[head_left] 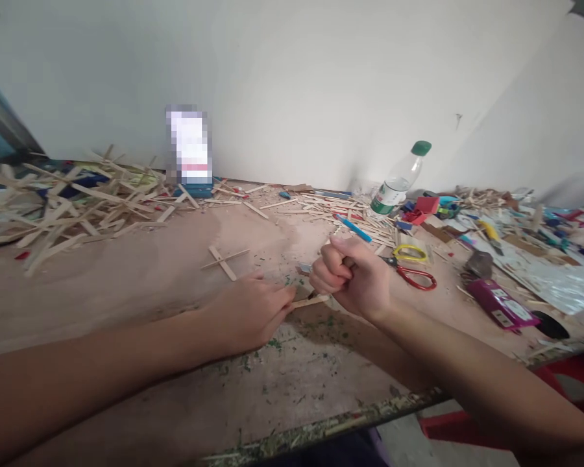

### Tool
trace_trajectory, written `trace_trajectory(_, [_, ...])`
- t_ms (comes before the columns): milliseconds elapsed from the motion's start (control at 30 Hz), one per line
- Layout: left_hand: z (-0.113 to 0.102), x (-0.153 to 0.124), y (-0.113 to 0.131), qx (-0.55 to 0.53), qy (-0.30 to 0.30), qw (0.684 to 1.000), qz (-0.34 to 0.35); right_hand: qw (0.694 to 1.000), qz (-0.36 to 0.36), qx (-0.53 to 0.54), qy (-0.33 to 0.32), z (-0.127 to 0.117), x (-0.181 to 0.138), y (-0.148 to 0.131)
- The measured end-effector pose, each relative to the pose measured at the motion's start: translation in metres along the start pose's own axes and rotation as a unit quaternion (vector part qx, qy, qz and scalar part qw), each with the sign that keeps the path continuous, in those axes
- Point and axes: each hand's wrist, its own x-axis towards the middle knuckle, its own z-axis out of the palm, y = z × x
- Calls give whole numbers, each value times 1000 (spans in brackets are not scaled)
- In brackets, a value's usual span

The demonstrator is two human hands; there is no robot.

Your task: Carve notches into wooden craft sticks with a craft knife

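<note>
My left hand [253, 311] rests low over the table, its fingers closed on one end of a flat wooden craft stick [307, 302]. The stick lies across a worn patch dotted with green bits. Wrapped in a fist, my right hand [355, 275] grips a slim pointed tool [313, 295]; its dark tip meets the stick, and most of its body is hidden by the fingers. Just beyond my left hand, two sticks lie crossed [220, 261]. Scissors [409, 264] with one yellow and one red handle loop lie right of my right hand.
Piled craft sticks [78, 201] cover the back left. A phone [193, 146] stands against the wall. Behind my right hand are loose sticks, a blue pen [353, 228] and a green-capped bottle [396, 181]. A purple packet [501, 303] and a yellow-handled cutter [490, 235] lie rightward.
</note>
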Motion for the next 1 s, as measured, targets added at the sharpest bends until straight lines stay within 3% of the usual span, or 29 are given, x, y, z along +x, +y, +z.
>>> trace_trajectory(567, [3, 0, -6, -16, -14, 1000, 6, 999, -20, -31, -28, 7, -7, 7])
trace_trajectory(733, [5, 0, -7, -9, 13, 1000, 19, 999, -18, -37, -12, 9, -7, 4])
trace_trajectory(1000, [4, 1, -8, -4, 1, 1000, 17, 999, 1, -42, -4, 9, -7, 3])
